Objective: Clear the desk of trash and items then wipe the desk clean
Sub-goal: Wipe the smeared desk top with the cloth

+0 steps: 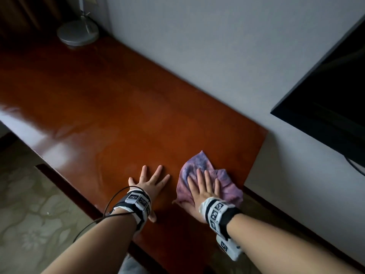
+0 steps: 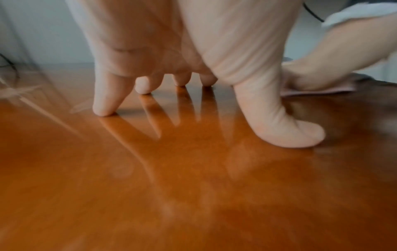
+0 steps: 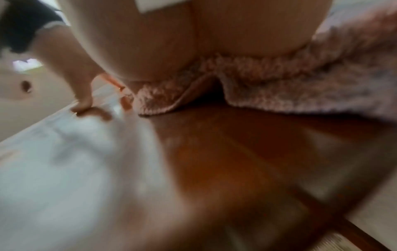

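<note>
A glossy reddish-brown wooden desk [image 1: 118, 107] runs along a pale wall. Near its right end lies a crumpled purple-pink cloth [image 1: 199, 165]. My right hand [image 1: 203, 186] presses flat on that cloth, fingers straight. In the right wrist view the palm covers the cloth [image 3: 300, 81], which bunches against the desk top [image 3: 225, 152]. My left hand [image 1: 152, 180] rests beside it on bare wood, fingers spread, holding nothing. In the left wrist view its fingertips [image 2: 105, 110] and thumb touch the desk [image 2: 150, 186], and the right hand [image 2: 322, 68] on the cloth shows at the far right.
A silver lamp base [image 1: 78, 33] stands at the desk's far left corner. A black flat screen [image 1: 331, 95] hangs on the wall to the right. Patterned carpet [image 1: 29, 214] lies below the desk's front edge. The desk's right end [image 1: 254, 155] is just past the cloth.
</note>
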Action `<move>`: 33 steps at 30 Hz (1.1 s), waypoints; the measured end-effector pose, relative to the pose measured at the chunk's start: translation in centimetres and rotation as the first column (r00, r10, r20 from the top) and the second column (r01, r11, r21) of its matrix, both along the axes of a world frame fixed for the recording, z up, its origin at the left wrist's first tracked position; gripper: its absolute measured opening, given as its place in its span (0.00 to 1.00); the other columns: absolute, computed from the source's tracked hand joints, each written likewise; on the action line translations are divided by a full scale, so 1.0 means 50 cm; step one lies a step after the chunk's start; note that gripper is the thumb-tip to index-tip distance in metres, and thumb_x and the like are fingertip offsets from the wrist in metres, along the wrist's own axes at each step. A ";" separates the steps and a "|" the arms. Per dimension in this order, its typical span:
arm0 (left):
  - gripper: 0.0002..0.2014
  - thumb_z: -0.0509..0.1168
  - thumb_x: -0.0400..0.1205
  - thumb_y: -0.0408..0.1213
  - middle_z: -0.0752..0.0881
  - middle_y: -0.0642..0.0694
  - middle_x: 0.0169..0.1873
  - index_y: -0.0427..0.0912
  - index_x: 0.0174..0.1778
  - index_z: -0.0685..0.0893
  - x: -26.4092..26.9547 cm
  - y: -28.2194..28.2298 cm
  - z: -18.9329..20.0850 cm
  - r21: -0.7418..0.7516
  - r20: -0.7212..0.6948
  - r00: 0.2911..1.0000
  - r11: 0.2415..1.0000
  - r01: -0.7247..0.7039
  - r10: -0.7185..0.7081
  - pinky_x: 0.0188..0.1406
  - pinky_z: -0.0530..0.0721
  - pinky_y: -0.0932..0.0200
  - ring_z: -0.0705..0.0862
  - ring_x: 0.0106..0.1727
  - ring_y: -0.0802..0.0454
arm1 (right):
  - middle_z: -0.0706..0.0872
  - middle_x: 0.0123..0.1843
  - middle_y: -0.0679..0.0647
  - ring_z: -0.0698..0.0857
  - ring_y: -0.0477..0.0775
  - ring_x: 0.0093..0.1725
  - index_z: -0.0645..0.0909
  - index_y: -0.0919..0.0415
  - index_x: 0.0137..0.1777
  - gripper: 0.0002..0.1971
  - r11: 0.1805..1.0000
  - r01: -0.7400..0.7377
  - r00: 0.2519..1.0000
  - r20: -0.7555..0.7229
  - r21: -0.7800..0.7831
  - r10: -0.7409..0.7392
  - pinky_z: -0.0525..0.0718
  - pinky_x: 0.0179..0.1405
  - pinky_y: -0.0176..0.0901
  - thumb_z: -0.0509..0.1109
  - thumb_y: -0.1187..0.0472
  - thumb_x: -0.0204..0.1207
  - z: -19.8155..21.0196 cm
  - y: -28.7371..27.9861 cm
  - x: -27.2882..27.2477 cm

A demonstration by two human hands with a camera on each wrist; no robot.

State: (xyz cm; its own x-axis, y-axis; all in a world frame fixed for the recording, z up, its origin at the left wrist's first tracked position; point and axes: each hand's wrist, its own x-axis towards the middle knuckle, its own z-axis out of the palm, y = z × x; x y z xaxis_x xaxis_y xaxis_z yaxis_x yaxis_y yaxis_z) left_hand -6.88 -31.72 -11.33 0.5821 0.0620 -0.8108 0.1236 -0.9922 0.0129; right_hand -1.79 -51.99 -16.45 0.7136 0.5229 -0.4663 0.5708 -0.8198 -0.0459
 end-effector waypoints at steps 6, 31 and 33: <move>0.52 0.71 0.75 0.56 0.35 0.54 0.83 0.58 0.83 0.38 -0.071 -0.002 0.019 -0.046 0.185 0.963 0.981 -0.190 0.195 0.79 0.52 0.31 0.37 0.84 0.40 | 0.31 0.84 0.55 0.36 0.60 0.84 0.34 0.41 0.83 0.55 0.998 -0.058 0.998 0.000 -0.010 0.058 0.41 0.77 0.68 0.53 0.17 0.62 0.021 -0.081 0.005; 0.45 0.64 0.77 0.39 0.33 0.54 0.82 0.55 0.84 0.41 -0.211 0.206 -0.026 -0.173 0.158 0.983 0.977 0.124 -0.097 0.80 0.50 0.35 0.36 0.84 0.50 | 0.63 0.82 0.66 0.59 0.72 0.79 0.66 0.49 0.79 0.54 0.916 0.395 0.917 0.032 0.073 -0.398 0.54 0.69 0.77 0.48 0.19 0.54 -0.025 0.369 -0.252; 0.43 0.63 0.78 0.41 0.34 0.53 0.83 0.53 0.84 0.42 -0.205 0.214 -0.023 -0.206 0.180 0.980 0.971 0.122 -0.085 0.80 0.53 0.36 0.38 0.84 0.49 | 0.60 0.84 0.63 0.59 0.68 0.82 0.62 0.47 0.79 0.43 0.923 0.374 0.922 0.069 0.092 -0.381 0.63 0.69 0.74 0.44 0.23 0.69 -0.033 0.323 -0.298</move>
State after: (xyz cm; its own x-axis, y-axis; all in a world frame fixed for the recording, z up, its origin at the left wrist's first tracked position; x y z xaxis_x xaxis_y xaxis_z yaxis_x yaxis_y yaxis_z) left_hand -17.12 -21.02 -12.50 0.7057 -0.1710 -0.6875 -0.0019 -0.9709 0.2395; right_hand -16.68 -35.84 -18.12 0.8995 0.2386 -0.3660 0.2242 -0.9711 -0.0821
